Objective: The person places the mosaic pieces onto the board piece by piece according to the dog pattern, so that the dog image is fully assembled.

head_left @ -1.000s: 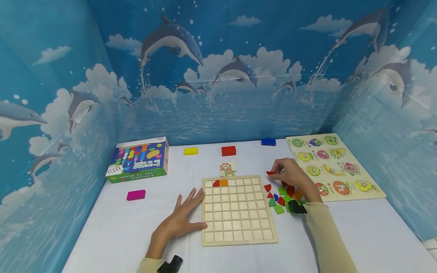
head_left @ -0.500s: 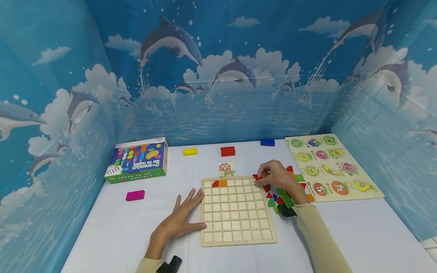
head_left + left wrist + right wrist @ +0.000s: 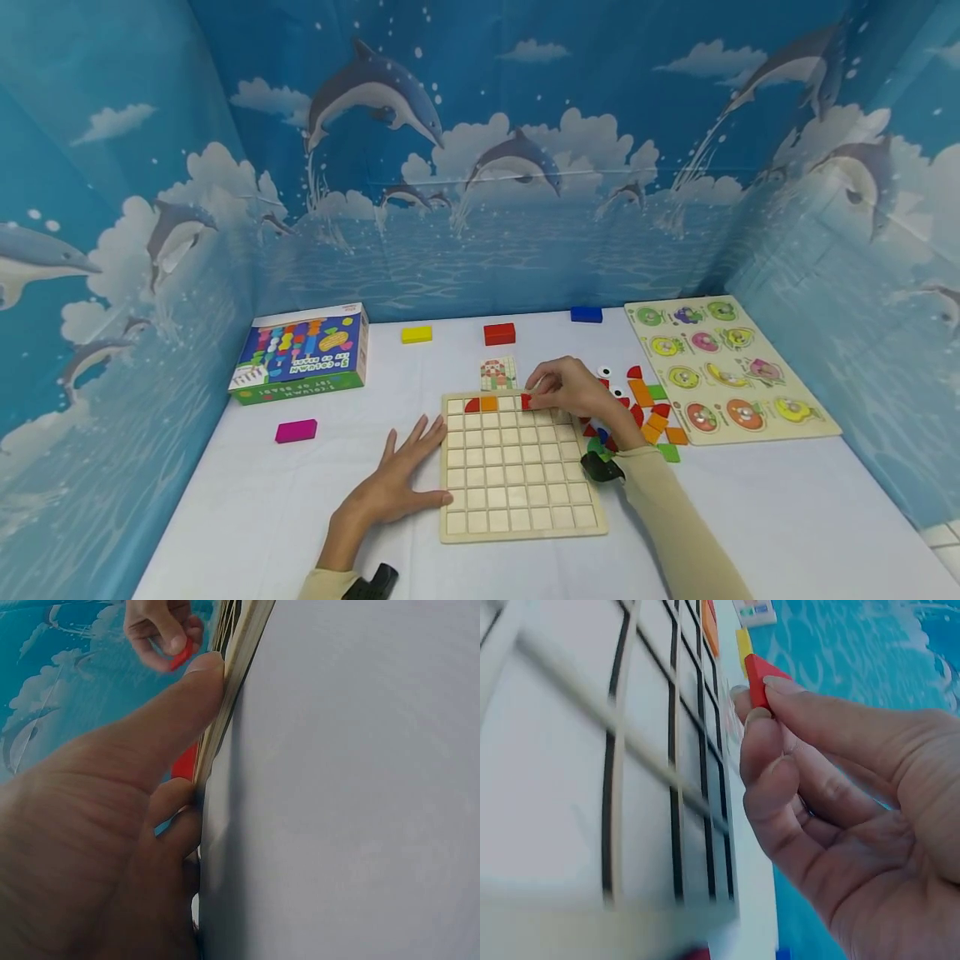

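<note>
Right hand (image 3: 573, 387) pinches 1 small red piece (image 3: 526, 402) between thumb and fingertips, over the far row of the grid board (image 3: 517, 497), right of middle. Right wrist view shows the piece tilted, apart from the board.

Left hand (image 3: 405, 471) lies at the board's left edge, fingers spread and fairly straight, grasping nothing; thumb touches the edge nearer the near corner.

Far row of board, left part: 1 red quarter-round tile (image 3: 472, 405), then 1 orange square (image 3: 489, 403) just to its right. Loose pieces (image 3: 641, 392) in red, orange, green and blue lie right of the board, partly behind the right hand, with 2 eye pieces (image 3: 604, 372) on the far side.

Pattern card (image 3: 498, 374) just past the far edge. Farther back: yellow block (image 3: 416, 334), red block (image 3: 499, 334), blue block (image 3: 587, 314). Far left: box (image 3: 296, 346), magenta block (image 3: 296, 431) nearer. Fruit board (image 3: 703, 360) far right.
</note>
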`<state>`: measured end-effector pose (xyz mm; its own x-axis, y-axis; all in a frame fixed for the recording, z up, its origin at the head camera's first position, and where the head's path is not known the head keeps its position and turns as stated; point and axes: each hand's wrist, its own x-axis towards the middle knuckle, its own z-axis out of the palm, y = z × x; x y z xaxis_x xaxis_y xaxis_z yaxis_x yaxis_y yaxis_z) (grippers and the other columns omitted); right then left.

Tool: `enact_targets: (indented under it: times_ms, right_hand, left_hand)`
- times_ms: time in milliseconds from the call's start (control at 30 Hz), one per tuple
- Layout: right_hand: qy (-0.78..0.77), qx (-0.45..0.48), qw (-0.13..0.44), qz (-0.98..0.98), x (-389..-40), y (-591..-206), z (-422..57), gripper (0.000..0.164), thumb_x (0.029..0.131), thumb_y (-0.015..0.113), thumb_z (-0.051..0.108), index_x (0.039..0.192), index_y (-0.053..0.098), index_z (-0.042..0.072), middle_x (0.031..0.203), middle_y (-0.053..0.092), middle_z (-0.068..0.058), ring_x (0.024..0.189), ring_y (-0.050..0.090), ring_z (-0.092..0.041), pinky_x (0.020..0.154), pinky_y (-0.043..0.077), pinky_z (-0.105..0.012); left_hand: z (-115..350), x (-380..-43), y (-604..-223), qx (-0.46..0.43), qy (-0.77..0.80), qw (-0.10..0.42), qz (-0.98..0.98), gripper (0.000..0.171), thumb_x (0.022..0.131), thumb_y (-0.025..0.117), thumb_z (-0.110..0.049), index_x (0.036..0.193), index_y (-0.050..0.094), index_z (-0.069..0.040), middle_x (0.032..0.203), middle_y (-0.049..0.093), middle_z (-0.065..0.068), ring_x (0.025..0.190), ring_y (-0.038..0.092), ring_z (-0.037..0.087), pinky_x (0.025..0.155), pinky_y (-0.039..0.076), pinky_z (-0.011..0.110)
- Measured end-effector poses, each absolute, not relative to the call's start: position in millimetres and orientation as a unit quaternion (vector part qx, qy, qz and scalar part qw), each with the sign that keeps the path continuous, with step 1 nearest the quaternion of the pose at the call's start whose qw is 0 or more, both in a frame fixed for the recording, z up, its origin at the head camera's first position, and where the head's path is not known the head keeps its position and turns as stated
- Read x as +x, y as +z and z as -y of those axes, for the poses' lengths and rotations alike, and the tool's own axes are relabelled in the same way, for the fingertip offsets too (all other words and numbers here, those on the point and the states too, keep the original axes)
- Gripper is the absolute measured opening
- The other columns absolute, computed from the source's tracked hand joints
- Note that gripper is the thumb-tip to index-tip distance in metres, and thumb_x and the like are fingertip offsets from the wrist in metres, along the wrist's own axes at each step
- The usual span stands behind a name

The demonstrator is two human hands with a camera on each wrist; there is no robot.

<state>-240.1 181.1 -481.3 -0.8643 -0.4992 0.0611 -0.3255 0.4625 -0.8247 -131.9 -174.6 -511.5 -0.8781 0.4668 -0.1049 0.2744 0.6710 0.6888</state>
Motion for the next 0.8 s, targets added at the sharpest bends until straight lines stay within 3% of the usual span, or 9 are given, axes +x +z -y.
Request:
enact_targets:
  times_ms: [133, 433, 800]
  right_hand:
    - [-0.47, -0.257, 0.098, -0.839, -240.0, -482.3, -168.0, 0.021, 0.091, 0.085, 0.001, 0.111, 0.082, -0.003, 0.089, 0.081, -0.011, 0.076, 0.073, -0.017, 0.071, 0.062, -0.025]
    - [-0.474, -0.214, 0.074, -0.851, -242.3, -489.3, -152.9, 0.003, 0.089, 0.088, 0.004, 0.09, 0.086, 0.002, 0.083, 0.08, -0.006, 0.071, 0.07, -0.013, 0.062, 0.057, -0.024]
    - [-0.463, -0.162, 0.085, -0.867, -245.5, -487.0, -136.7, 0.009, 0.089, 0.088, 0.006, 0.081, 0.084, 0.006, 0.072, 0.075, -0.002, 0.06, 0.06, -0.015, 0.054, 0.05, -0.027]
  left_hand:
    - [174.4, -131.9, -511.8, 0.208, 0.349, 0.137, -0.903, 0.102, 0.09, 0.088, -0.041, 0.171, 0.031, -0.014, 0.18, 0.022, 0.0, 0.168, 0.005, 0.027, 0.133, -0.013, 0.06]
    - [176.0, -132.8, -512.8, 0.21, 0.349, 0.133, -0.904, 0.102, 0.09, 0.088, -0.041, 0.171, 0.032, -0.014, 0.18, 0.022, -0.001, 0.168, 0.005, 0.027, 0.133, -0.013, 0.06]
    - [175.8, -132.8, -512.4, 0.212, 0.344, 0.13, -0.906, 0.103, 0.09, 0.089, -0.042, 0.171, 0.032, -0.014, 0.179, 0.023, 0.0, 0.168, 0.006, 0.027, 0.133, -0.012, 0.06]
